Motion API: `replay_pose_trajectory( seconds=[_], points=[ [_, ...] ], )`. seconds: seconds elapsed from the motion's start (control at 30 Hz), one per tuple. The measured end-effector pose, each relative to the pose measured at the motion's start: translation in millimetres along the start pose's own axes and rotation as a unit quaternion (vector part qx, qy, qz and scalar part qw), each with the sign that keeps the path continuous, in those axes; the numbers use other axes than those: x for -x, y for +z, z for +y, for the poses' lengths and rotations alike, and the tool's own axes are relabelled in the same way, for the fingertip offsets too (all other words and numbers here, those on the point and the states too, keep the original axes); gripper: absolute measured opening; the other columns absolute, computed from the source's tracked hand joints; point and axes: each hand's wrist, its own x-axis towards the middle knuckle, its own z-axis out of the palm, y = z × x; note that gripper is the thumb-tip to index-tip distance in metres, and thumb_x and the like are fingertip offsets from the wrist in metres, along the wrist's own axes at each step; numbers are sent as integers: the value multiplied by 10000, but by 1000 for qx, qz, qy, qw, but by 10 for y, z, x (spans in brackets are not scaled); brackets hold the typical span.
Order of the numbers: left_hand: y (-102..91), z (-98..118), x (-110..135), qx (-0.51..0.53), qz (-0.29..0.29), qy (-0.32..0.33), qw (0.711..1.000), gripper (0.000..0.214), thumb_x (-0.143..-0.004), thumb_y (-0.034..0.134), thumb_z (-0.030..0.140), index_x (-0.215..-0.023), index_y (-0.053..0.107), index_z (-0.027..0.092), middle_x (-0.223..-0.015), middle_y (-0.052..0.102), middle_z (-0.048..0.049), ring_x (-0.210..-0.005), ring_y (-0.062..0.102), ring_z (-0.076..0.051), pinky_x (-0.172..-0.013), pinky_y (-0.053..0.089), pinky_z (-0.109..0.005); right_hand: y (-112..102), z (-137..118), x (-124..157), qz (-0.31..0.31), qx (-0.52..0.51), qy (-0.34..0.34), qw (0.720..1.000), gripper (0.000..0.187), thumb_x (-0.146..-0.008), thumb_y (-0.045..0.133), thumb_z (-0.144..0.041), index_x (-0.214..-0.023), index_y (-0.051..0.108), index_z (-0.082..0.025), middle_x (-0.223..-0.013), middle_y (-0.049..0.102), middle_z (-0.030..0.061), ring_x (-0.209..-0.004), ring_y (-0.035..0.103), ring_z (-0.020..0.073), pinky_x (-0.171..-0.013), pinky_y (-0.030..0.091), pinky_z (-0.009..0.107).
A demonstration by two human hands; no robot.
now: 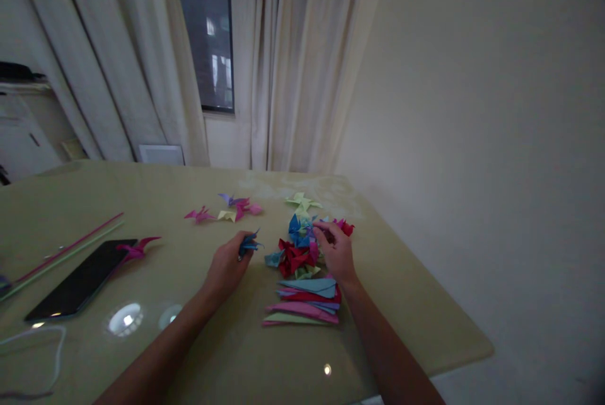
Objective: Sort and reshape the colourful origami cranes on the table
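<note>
My left hand [227, 268] is closed on a small blue folded paper piece [248, 244] just above the glossy table [189, 354]. My right hand [336, 252] reaches into a heap of folded paper pieces [299, 247] in blue, red and green, its fingers pinched on one of them; which one I cannot make out. Between my forearms lies a stack of flat folded papers [305, 301] in blue, red, pink and green.
Loose folded pieces lie further back: pink [199, 215], purple and magenta [242, 206], pale green [301, 202]. A dark phone [80, 280] with a magenta piece [137, 247] lies left, beside thin sticks [70, 247]. A white cable [42, 342] lies at the near left. Curtains and window stand behind.
</note>
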Motion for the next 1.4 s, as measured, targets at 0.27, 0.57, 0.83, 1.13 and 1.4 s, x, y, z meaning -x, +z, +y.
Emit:
replay_pose_trajectory(
  seconds=[0.27,0.57,0.83,1.13,1.4],
  points=[
    [169,382,236,76,-54,38,995,356,-926,611,310,-1274,575,243,-1024,798,-59,-896,773,-249,-784,582,-339,169,-336,294,-210,38,-185,959,313,-932,795,-412,-1178,751,-225,-1025,734,74,-919,691,223,-836,557,337],
    [159,562,329,194,-148,85,966,352,-1017,569,370,-1340,547,231,-1138,752,-79,-963,718,-200,-870,572,-315,222,-265,302,-175,-5,-129,976,70,-971,730,-269,-996,782,-230,-913,765,40,-853,716,200,-812,563,314],
    [215,227,193,53,-46,85,994,346,-1020,501,351,-1326,586,215,-1047,722,-61,-790,659,-186,-779,569,-333,28,-91,23,23,-114,6,993,232,-887,777,-416,-988,759,-209,-874,775,44,-750,742,205,-727,623,323],
    [125,-443,-422,-284,44,-82,954,588,-986,476,310,-1554,455,156,-1636,427,-211,-1459,409,-404,-1121,405,-606,-563,436,-301,146,62,33,987,368,-859,706,-490,-1027,760,-166,-951,791,112,-824,751,257,-816,613,419],
    [118,-629,-730,-260,47,-76,961,413,-1009,369,278,-1234,657,87,-1177,702,-255,-1148,634,-396,-988,492,-542,-446,497,-237,117,83,2,990,434,-907,702,-458,-1217,724,-156,-1105,756,140,-889,736,243,-814,618,398]
  ],
)
